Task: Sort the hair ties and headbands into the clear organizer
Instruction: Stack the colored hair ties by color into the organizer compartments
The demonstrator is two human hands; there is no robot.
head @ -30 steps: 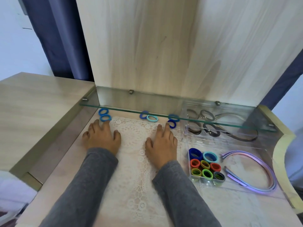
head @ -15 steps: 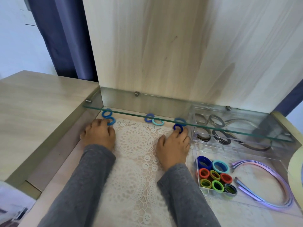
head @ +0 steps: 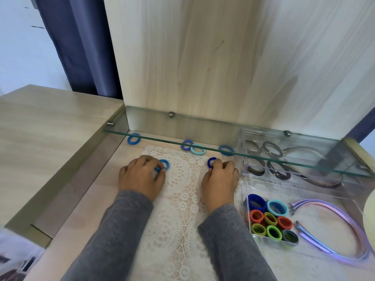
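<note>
On lace mat [head: 178, 179], left side: left hand [head: 142, 175] palm down, fingers curled, thumb and fingertips pinching blue hair tie [head: 166, 161] lying flat.
On lace mat, right side: right hand [head: 220, 179] palm down, knuckles raised, curled fingertips gripping dark blue hair tie [head: 209, 162].
Forearms: grey sleeves [head: 113, 240], roughly parallel, reaching forward.
Under glass shelf [head: 203, 128]: four loose hair ties [head: 197, 150], apart from both hands.
Beside right hand: clear organizer [head: 243, 173]; coloured hair ties [head: 274, 233] packed in front compartment, lilac headbands [head: 334, 216] alongside.
</note>
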